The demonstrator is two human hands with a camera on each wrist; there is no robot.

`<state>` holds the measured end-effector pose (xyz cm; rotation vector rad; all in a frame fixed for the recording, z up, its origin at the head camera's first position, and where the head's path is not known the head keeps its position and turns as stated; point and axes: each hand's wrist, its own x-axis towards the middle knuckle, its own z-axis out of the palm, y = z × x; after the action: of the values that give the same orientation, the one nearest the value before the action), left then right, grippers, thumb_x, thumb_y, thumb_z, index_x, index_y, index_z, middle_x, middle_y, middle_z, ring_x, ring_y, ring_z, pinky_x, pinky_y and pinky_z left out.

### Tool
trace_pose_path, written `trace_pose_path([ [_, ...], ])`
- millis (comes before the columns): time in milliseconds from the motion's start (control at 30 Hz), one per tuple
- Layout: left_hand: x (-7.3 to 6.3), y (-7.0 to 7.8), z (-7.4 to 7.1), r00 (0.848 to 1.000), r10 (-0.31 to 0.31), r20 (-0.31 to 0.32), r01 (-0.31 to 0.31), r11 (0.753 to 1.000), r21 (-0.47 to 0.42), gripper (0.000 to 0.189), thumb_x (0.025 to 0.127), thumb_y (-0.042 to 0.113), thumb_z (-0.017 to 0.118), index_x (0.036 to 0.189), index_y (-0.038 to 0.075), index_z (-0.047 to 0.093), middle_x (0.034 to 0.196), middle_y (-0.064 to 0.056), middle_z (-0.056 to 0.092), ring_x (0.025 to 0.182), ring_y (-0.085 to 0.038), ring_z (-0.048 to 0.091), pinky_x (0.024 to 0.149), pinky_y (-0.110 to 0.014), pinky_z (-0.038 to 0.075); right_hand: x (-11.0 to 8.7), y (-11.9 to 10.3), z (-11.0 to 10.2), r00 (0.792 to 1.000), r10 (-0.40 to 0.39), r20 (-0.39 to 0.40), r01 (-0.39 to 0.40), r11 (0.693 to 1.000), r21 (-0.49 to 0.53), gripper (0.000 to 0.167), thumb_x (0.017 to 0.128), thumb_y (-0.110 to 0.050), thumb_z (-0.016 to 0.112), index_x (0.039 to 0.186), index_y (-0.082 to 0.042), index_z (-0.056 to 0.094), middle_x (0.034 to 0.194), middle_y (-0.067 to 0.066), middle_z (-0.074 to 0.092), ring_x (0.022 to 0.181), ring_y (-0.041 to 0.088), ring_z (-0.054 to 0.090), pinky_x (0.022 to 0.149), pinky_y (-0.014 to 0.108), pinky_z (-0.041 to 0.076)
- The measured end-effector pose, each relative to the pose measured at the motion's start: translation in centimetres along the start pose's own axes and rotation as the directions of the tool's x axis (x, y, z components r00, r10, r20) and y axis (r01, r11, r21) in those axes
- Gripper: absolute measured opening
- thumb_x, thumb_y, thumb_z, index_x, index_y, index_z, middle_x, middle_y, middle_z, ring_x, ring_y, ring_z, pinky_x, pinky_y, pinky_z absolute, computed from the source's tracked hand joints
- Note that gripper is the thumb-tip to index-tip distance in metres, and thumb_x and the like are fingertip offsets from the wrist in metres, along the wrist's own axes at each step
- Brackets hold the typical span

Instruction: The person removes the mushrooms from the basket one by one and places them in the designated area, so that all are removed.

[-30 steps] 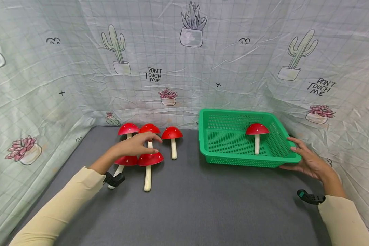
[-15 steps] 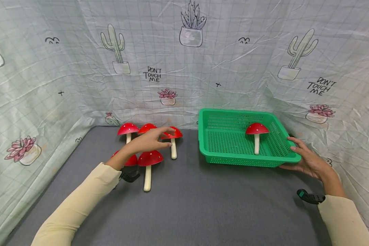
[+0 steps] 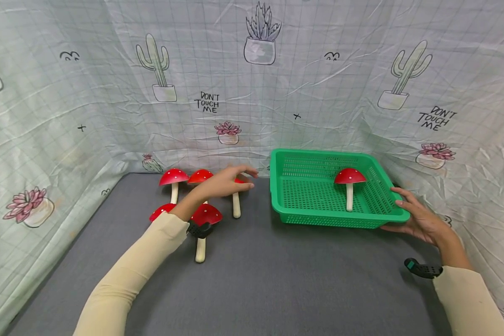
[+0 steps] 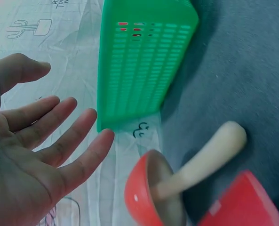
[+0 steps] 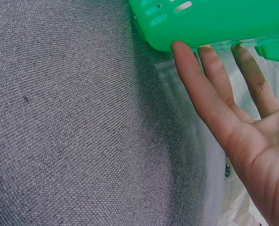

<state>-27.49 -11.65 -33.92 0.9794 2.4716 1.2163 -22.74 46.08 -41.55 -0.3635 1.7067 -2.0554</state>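
Observation:
My left hand [image 3: 225,181] hangs above the rearmost-right toy mushroom [image 3: 236,205], covering most of its red cap. Its fingers are spread and hold nothing, as the left wrist view also shows with a mushroom [image 4: 195,169] below them. Several more red-capped toy mushrooms with white stems, one of them a mushroom [image 3: 174,177] at the back left, lie around my left forearm. On the right, my right hand [image 3: 422,218] rests its fairly straight fingertips against the right end of a green plastic basket [image 3: 332,219]. Inside the basket is one mushroom [image 3: 350,177].
A dark grey cloth [image 3: 277,284] covers the table. Pale printed fabric [image 3: 302,70] with cactus drawings stands as walls behind and on both sides. The basket sits close to the back wall.
My left hand has moved right, from over the back-middle mushroom to over the back-right one, still holding nothing. The right hand and the basket have stayed in place.

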Motion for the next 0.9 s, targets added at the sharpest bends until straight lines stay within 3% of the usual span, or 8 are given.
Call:
trace_pose_path([
  [233,1.9,0.8,0.4,1.0,-0.003,0.014,0.003,1.0,-0.005,0.042,0.101,0.019,0.063,0.14,0.003,0.056,0.141,-0.01,0.059,0.126,-0.023,0.061,0.098,-0.04,0.054,0.0,0.0,0.1,1.0,0.009,-0.018,-0.009,1.0,-0.018,0.05,0.112,-0.016,0.026,0.155,-0.038,0.013,0.138,-0.002,0.042,0.113,0.021,0.067,0.09,0.056,0.056],
  [467,3.6,1.8,1.0,0.999,0.018,0.044,-0.015,0.998,-0.054,0.04,0.103,0.017,0.06,0.14,0.004,0.057,0.144,-0.013,0.056,0.124,-0.023,0.061,0.096,-0.037,0.054,0.1,0.0,0.0,1.0,0.001,-0.008,-0.001,1.0,-0.013,0.049,0.112,-0.016,0.025,0.155,-0.038,0.013,0.138,-0.002,0.041,0.113,0.021,0.067,0.09,0.056,0.056],
  [700,5.0,2.3,1.7,0.996,0.069,0.061,-0.06,0.989,-0.136,0.036,0.102,0.015,0.06,0.138,0.007,0.058,0.138,-0.007,0.059,0.117,-0.027,0.065,0.098,-0.051,0.053,0.1,0.0,-0.1,1.0,-0.014,0.027,0.013,0.999,0.031,0.05,0.112,-0.014,0.024,0.156,-0.036,0.012,0.14,-0.003,0.042,0.115,0.022,0.066,0.09,0.057,0.055],
  [900,6.2,2.8,2.3,0.994,0.07,0.082,-0.058,0.988,-0.145,0.035,0.102,0.015,0.062,0.137,0.008,0.059,0.136,-0.007,0.06,0.111,-0.022,0.067,0.091,-0.045,0.057,0.2,0.1,-0.2,0.999,-0.013,0.031,0.012,0.999,0.041,0.05,0.112,-0.014,0.023,0.156,-0.036,0.013,0.14,-0.003,0.044,0.116,0.023,0.066,0.09,0.058,0.055],
])
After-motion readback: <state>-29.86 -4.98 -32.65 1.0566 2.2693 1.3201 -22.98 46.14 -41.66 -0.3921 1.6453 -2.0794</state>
